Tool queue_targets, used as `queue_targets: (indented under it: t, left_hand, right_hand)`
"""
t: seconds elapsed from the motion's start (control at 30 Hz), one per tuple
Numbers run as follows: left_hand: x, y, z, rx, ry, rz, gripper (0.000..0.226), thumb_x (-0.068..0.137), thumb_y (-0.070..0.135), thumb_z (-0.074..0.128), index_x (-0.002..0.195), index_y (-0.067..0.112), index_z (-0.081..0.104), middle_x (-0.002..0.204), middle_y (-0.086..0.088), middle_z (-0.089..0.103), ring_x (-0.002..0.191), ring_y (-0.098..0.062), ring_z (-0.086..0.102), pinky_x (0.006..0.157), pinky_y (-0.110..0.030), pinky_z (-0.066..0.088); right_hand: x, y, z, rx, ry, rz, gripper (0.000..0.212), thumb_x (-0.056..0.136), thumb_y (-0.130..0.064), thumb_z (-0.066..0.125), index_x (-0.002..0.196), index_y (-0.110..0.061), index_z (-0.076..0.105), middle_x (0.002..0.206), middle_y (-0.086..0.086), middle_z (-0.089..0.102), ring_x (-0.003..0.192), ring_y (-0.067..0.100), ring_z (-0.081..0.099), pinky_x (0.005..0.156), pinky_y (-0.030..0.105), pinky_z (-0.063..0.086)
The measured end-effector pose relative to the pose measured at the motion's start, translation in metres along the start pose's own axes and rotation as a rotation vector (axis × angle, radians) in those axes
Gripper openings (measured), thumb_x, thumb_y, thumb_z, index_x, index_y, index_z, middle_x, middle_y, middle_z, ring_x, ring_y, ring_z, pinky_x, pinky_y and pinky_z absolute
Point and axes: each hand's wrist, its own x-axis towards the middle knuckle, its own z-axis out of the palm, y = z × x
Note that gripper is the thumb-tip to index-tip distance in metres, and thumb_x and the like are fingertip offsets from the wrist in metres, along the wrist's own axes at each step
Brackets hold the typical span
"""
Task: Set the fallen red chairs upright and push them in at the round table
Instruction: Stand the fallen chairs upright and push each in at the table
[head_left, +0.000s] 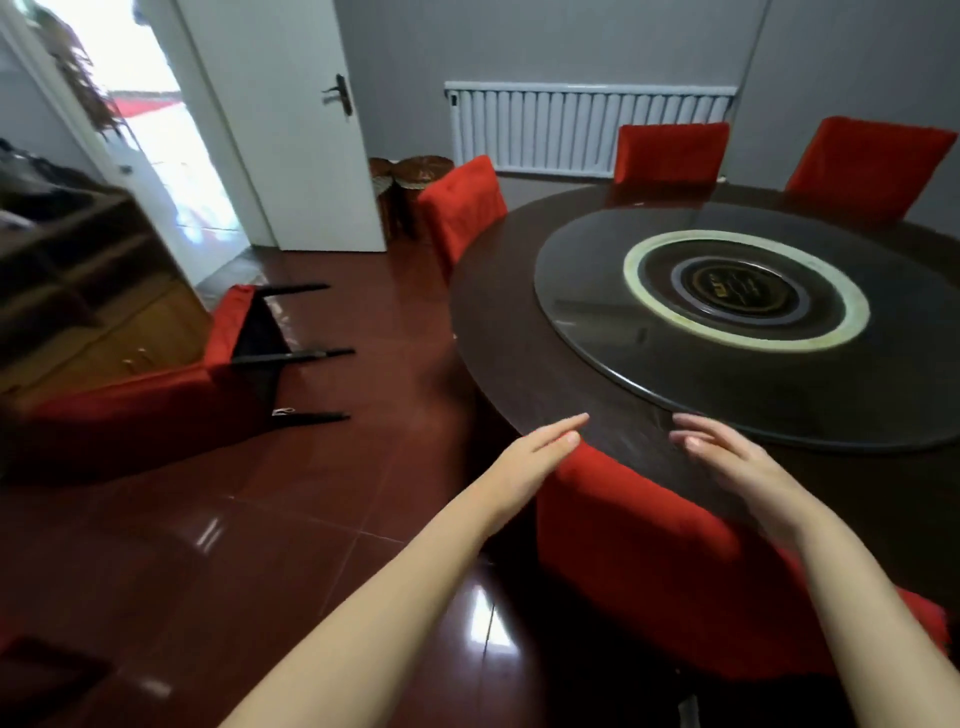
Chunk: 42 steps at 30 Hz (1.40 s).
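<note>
1 fallen chair (156, 395) lies on the floor to the person's left, well apart from the round table (519, 322). It appears to rest on its back: the red backrest runs along the floor toward the lower left, the black underside of the seat faces the table, and 3 black legs (311, 356) in view stick out level, pointing toward the table.

Directly in front of the person, a second red chair (649, 545) stands upright, its back close against the table edge, so it looks already pushed in. Both hands hover by the top of its backrest. The left hand (524, 462) has its fingers straight and together; the right hand (737, 467) has its fingers loosely spread and slightly bent. Neither grips anything, and whether they touch the fabric cannot be told.

The fallen chair lies to the left of both hands, and the left hand is the nearer one. Lifting it probably means turning left and reaching down for the backrest.

3 more red chairs (462, 208) stand upright around the far side of the table, which carries a glass turntable (587, 291). A wooden cabinet (78, 291) stands behind the fallen chair, beside an open white door (291, 130).
</note>
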Motion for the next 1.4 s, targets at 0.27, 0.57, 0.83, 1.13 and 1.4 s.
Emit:
queue_targets:
  t: [0.27,0.57,0.83,1.13,1.4]
  left_hand:
    - [-0.067,0.017,-0.083,-0.150,0.570,0.029,0.033,0.104,0.019,0.033,0.133,0.020,0.048,0.139,0.003,0.049,0.131,-0.006,0.044,0.115,-0.028,0.027]
    - [-0.207,0.003,-0.090,-0.331,1.057,0.015,0.039,0.101,0.045,0.030,0.129,0.036,0.054,0.138,0.017,0.051,0.131,0.003,0.039,0.117,-0.032,0.021]
    - [-0.300,-0.005,-0.102,-0.387,1.263,0.094,0.048,0.093,0.055,0.030,0.133,0.036,0.050,0.145,0.013,0.046,0.137,-0.002,0.034,0.117,-0.036,0.020]
    - [-0.392,-0.016,-0.158,-0.414,1.297,0.144,0.049,0.092,0.056,0.030,0.131,0.037,0.051,0.144,0.014,0.047,0.138,-0.003,0.033,0.118,-0.038,0.018]
    - [-0.478,-0.025,-0.207,-0.391,1.308,0.168,0.058,0.085,0.067,0.038,0.133,0.037,0.051,0.144,0.014,0.047,0.138,-0.004,0.034,0.118,-0.040,0.018]
  right_hand:
    - [0.056,-0.077,0.138,0.241,-0.306,-0.221,0.035,0.105,-0.029,0.031,0.128,-0.027,0.057,0.128,0.000,0.062,0.120,0.015,0.054,0.100,0.029,0.040]
    - [0.022,-0.098,0.242,0.371,-0.679,-0.238,0.047,0.097,-0.055,0.027,0.128,-0.037,0.056,0.127,-0.010,0.063,0.121,0.013,0.055,0.105,0.041,0.038]
    - [-0.032,-0.116,0.324,0.369,-0.891,-0.205,0.049,0.097,-0.058,0.024,0.129,-0.038,0.057,0.127,-0.013,0.063,0.118,0.007,0.057,0.094,0.032,0.044]
    - [-0.093,-0.149,0.424,0.382,-0.956,-0.188,0.053,0.094,-0.061,0.024,0.130,-0.038,0.056,0.128,-0.013,0.063,0.121,0.009,0.056,0.103,0.039,0.040]
    - [-0.151,-0.175,0.505,0.405,-0.978,-0.209,0.054,0.094,-0.061,0.025,0.131,-0.038,0.054,0.129,-0.012,0.062,0.123,0.011,0.054,0.105,0.040,0.040]
